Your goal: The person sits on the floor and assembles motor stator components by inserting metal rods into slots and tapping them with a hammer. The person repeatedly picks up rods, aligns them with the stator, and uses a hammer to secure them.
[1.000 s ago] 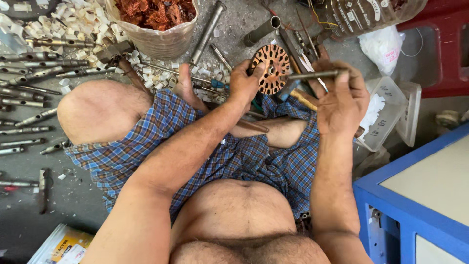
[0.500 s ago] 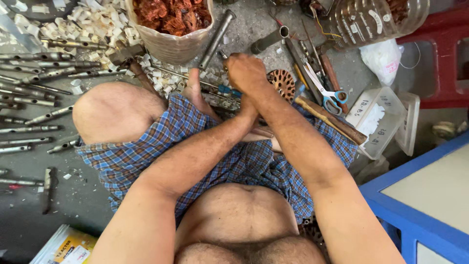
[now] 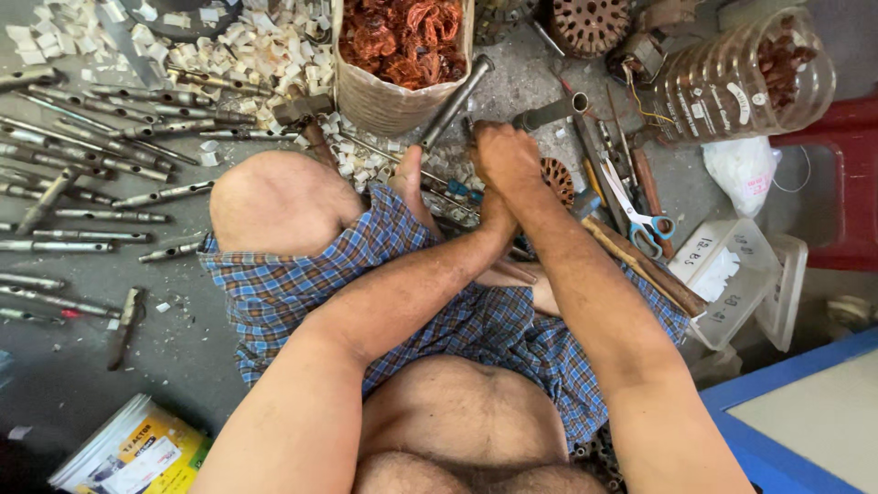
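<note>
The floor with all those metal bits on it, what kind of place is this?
Probably a small workshop for stripping old electric motors. Metal shafts lie in rows, a sack holds tangled copper wire, and a slotted motor core sits nearby.

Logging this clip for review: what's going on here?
A person sits cross-legged on a grey floor strewn with metal rods. The right hand closes over the left hand by the round, slotted, rust-brown motor core; what they grip is hidden. A sack of reddish copper scrap stands ahead, blue-handled scissors alongside.

Single head view, steeply downward, close over lap (image 3: 384, 302), floor (image 3: 82, 366)
</note>
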